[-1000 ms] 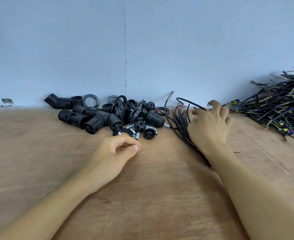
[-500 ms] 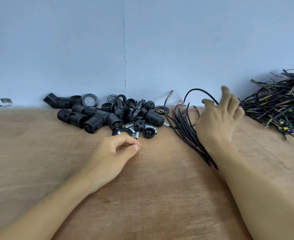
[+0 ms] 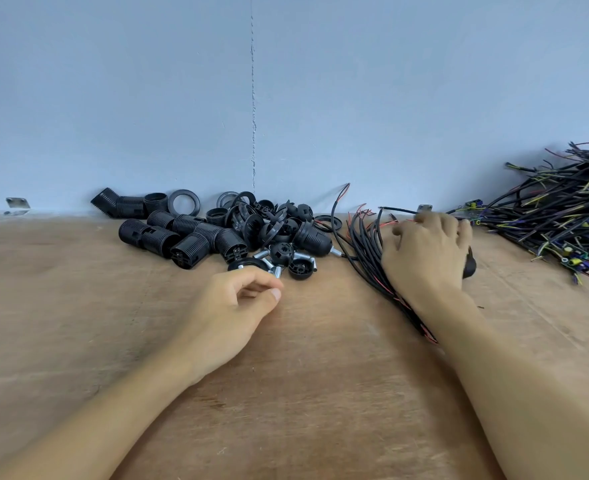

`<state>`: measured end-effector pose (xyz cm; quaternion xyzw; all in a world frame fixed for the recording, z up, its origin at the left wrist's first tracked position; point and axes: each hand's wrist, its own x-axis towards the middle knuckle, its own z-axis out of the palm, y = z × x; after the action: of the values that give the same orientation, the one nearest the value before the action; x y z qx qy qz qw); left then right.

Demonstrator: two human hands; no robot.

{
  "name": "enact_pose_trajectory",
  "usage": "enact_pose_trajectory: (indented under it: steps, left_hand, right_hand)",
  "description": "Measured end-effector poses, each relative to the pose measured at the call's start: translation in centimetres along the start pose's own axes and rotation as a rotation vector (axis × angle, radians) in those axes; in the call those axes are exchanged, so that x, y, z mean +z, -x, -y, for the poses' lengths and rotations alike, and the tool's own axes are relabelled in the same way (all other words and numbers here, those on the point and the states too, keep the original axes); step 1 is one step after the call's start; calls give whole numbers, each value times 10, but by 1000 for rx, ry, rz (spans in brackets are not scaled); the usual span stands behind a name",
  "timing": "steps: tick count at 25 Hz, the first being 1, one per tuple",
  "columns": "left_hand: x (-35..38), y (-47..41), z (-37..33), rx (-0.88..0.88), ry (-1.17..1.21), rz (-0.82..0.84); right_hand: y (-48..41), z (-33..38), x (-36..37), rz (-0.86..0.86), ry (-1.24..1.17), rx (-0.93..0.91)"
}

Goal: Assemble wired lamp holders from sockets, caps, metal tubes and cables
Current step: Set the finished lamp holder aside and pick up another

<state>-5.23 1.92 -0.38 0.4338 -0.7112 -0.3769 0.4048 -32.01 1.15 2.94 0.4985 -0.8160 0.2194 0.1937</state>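
Observation:
A heap of black ribbed sockets [image 3: 189, 244] lies at the back of the wooden table [image 3: 321, 393], with black caps [image 3: 300, 268] and short metal tubes [image 3: 262, 253] at its near edge. Right of them a bundle of black cables [image 3: 366, 251] with red cores runs toward me. My right hand [image 3: 424, 251], blurred, is down on this bundle with fingers curled over one black cable [image 3: 398, 210] that sticks out left of the fingertips. A dark rounded part [image 3: 470, 266] peeks out at that hand's right side. My left hand [image 3: 237, 306] rests on the table just before the caps, loosely curled, holding nothing I can see.
A big tangle of wired parts [image 3: 563, 220] with coloured leads fills the back right. Black rings [image 3: 184, 203] lean near the blue wall [image 3: 286, 98]. Small metal brackets [image 3: 17, 203] sit at the wall's foot. Bare wood stretches between my arms.
My right hand lifted a cable loop off the bundle, then came back down onto the bundle with it. My left hand stayed put.

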Motion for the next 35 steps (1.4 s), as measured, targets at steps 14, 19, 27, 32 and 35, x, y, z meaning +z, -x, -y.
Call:
enact_pose_trajectory:
  steps: [14,19,27,32,35]
  left_hand:
    - [-10,-13,14,-19,-460,-238]
    - [-4,-8,10,47,-627,-128]
    - [1,-3,8,267,-691,-37]
    - [0,-5,12,253,-665,-45]
    - [0,-5,13,246,-652,-50]
  right_hand:
    - [34,51,15,281,-422,-433]
    - [27,52,16,335,-405,-315]
    - [24,50,15,384,-575,-208]
    - [19,45,14,395,-589,-247]
    - [20,43,16,266,-590,-266]
